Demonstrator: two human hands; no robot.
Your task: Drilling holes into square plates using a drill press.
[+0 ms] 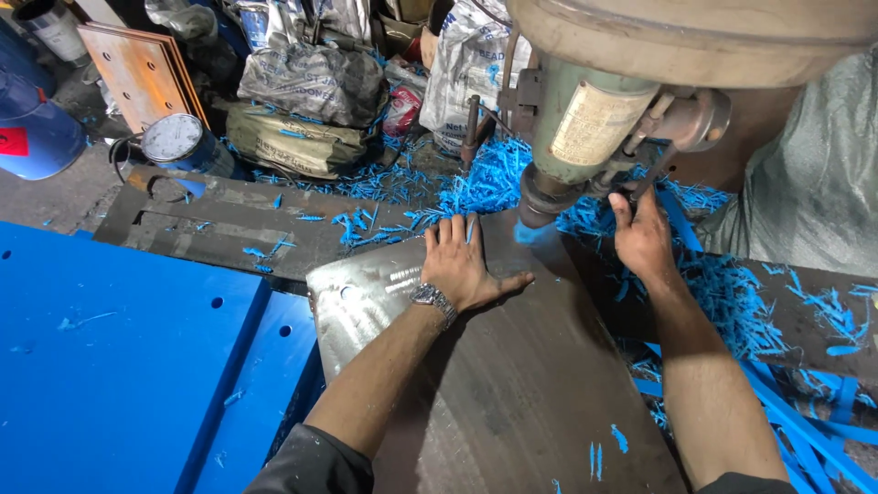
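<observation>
My left hand lies flat, fingers spread, on a large grey metal plate under a drill press head. A watch is on that wrist. My right hand reaches up at the right side of the drill press and grips a thin dark lever there. The spindle sits just above the plate's far edge, with blue swarf around it.
Blue plastic sheets with holes lie at the left. Blue shavings cover the bench at the right and back. Sacks, a blue drum, a wooden board and a round gauge stand behind.
</observation>
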